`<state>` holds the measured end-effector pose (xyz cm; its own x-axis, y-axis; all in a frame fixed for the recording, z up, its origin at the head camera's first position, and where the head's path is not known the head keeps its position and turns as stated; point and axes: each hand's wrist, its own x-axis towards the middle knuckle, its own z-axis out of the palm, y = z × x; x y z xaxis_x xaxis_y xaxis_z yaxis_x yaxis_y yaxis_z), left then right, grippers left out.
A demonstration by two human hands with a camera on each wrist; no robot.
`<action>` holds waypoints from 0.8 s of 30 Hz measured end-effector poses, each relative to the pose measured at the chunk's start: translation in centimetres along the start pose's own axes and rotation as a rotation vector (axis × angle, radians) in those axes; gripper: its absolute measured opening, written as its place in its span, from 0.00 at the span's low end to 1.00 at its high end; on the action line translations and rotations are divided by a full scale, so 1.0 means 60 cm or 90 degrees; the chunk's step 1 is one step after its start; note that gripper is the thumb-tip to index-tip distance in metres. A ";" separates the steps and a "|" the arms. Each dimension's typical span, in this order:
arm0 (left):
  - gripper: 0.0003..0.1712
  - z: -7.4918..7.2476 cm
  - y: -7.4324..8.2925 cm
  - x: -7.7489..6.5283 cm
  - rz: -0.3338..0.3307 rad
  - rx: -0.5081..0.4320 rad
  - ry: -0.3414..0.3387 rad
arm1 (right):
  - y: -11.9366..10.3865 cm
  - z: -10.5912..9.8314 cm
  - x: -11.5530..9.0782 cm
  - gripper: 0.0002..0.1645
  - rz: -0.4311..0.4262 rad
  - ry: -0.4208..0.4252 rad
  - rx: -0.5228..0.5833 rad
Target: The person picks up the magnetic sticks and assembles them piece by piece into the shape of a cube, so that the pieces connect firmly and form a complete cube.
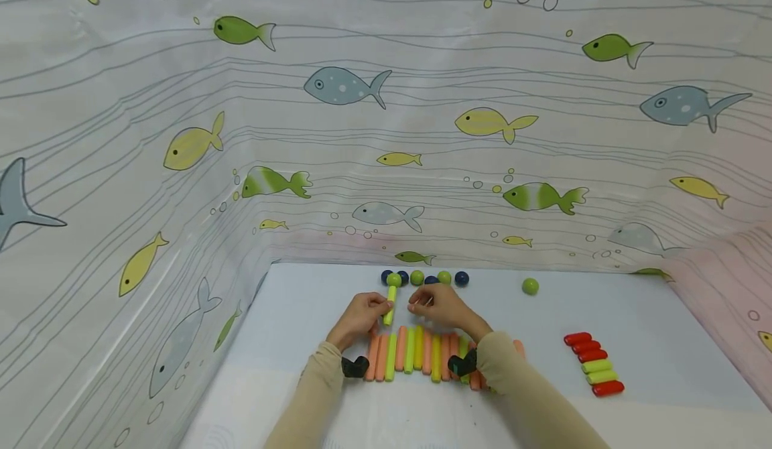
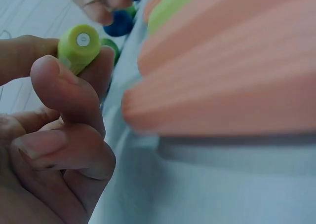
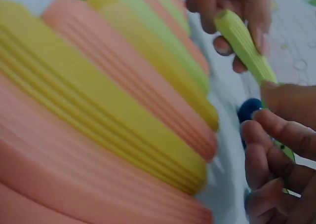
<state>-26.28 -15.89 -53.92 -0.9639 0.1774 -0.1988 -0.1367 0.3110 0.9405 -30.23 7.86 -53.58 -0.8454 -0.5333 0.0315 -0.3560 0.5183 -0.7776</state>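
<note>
My left hand (image 1: 364, 313) pinches a lime-green ribbed rod (image 1: 390, 307) between thumb and fingers, above the table. At the rod's far end a green ball (image 1: 394, 279) appears to sit against it. A small silvery disc shows in the rod's near end in the left wrist view. To the right of the rod is my right hand (image 1: 442, 305), fingers loosely bent, with nothing visible in its grasp. In the head view its fingertips look apart from the rod. Below both hands lies a row of salmon, yellow and lime rods (image 1: 418, 348), partly hidden by the right wrist.
Behind the hands are several dark blue balls (image 1: 462, 279) and green balls (image 1: 417, 277). Another green ball (image 1: 530, 286) lies apart to the right. Farther right, short red rods (image 1: 608, 388) and lime rods (image 1: 601, 376) form a column. A fish-patterned sheet (image 1: 446, 187) surrounds the table.
</note>
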 end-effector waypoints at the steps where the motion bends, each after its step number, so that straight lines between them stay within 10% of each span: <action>1: 0.13 -0.003 -0.004 0.002 -0.003 0.004 0.005 | -0.002 0.005 -0.002 0.13 -0.004 -0.023 -0.021; 7: 0.14 -0.015 -0.023 0.012 -0.024 -0.003 0.023 | -0.017 0.048 -0.012 0.22 -0.051 -0.081 -0.117; 24: 0.15 -0.031 -0.045 0.019 -0.035 -0.049 -0.008 | -0.087 0.131 -0.010 0.35 0.052 0.037 -0.265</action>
<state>-27.44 -18.24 -56.15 -0.9517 0.1738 -0.2530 -0.2064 0.2478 0.9466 -24.72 0.22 -54.45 -0.8939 -0.4476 0.0250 -0.4078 0.7888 -0.4599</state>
